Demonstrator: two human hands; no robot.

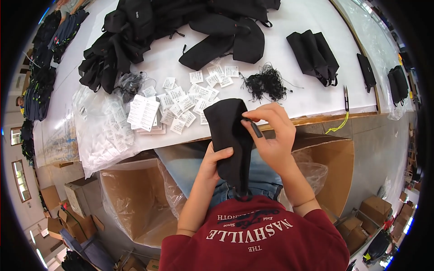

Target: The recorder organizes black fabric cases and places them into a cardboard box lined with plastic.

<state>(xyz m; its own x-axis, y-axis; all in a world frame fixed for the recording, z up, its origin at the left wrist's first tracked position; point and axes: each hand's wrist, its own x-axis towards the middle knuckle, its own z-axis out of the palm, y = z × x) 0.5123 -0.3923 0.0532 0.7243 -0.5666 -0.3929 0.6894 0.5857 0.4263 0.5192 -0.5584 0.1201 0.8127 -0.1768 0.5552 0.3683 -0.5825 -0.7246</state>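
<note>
A small black fabric pouch (pixel 225 121) is held upright in front of my chest, over the table's near edge. My left hand (pixel 214 161) is closed round its lower left side, the thumb lying across the front. At the pouch's upper right edge, my right hand (pixel 275 131) pinches a short black zipper pull (pixel 255 128) between thumb and fingers. The zip itself cannot be made out against the dark cloth. Just beyond the pouch, many small white printed tags (pixel 184 103) lie scattered, with a tangle of black strings (pixel 266 82) to their right.
Black pouches (pixel 226 36) are heaped at the far side; more (pixel 313 56) lie right. Thread snips (pixel 346 98) on a yellow cord rest at the right edge. A plastic bag of tags (pixel 101 131) hangs over the near left edge. Cardboard boxes (pixel 131 198) (pixel 332 167) stand below.
</note>
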